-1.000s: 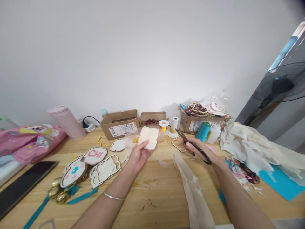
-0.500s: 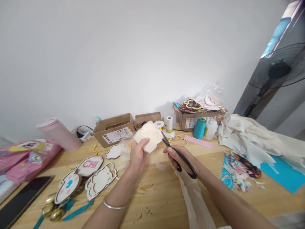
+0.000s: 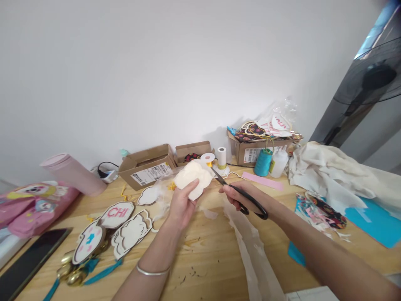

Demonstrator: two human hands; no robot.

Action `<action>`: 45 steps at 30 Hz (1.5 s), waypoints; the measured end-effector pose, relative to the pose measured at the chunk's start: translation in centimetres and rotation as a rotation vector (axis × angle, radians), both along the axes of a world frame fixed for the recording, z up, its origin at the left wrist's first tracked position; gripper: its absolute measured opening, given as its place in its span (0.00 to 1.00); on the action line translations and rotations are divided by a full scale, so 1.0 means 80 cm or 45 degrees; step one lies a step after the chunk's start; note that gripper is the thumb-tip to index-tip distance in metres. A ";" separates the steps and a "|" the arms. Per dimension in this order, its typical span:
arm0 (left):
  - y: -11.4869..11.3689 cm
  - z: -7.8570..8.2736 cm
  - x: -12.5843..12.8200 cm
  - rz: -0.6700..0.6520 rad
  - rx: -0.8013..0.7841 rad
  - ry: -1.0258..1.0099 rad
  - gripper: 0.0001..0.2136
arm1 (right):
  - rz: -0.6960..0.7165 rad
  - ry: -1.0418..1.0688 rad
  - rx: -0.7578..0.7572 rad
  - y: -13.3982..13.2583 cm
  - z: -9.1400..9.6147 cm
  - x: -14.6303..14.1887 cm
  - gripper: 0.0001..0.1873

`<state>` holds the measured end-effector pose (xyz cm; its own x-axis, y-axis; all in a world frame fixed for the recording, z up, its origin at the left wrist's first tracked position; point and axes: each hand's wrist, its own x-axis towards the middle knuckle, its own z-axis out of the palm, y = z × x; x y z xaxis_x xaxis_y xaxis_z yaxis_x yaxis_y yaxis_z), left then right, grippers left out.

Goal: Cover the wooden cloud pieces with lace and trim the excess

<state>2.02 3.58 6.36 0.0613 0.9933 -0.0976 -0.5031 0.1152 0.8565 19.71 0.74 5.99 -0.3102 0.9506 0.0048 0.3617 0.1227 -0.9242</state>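
Observation:
A cream cloud-shaped piece of fabric (image 3: 193, 175) is held up over the table, pinched between the thumb and fingers of my left hand (image 3: 184, 202). My right hand (image 3: 239, 194) is closed around the handles of black scissors (image 3: 247, 196). Their blades point up and left, the tip close to the fabric's right edge; whether they touch it I cannot tell. Below my right hand a long pale strip of thin material (image 3: 250, 246) lies along the table, with a small pale scrap (image 3: 209, 214) to its left.
Cardboard boxes (image 3: 147, 167) line the wall, beside a teal thread cone (image 3: 263, 162) and a squeeze bottle (image 3: 278, 163). Cloud-shaped pieces (image 3: 117, 215) and gold bells (image 3: 77, 276) lie left, near a phone (image 3: 33, 259). Fabric scraps (image 3: 322, 213) and crumpled cloth (image 3: 326, 175) are right.
The scissors and my right hand have moved slightly right, their blades tilting flatter. My left hand still holds the fabric in nearly the same place. The view has shifted a little.

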 end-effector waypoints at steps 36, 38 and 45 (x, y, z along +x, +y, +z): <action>-0.010 -0.044 0.014 -0.089 -0.188 -0.280 0.19 | -0.240 -0.714 0.485 -0.019 -0.044 0.008 0.14; -0.010 -0.044 0.013 -0.108 -0.163 -0.301 0.20 | -0.256 -0.754 0.514 -0.019 -0.046 0.009 0.14; -0.009 -0.046 0.014 -0.110 -0.132 -0.309 0.20 | -0.293 -0.805 0.531 -0.018 -0.045 0.011 0.14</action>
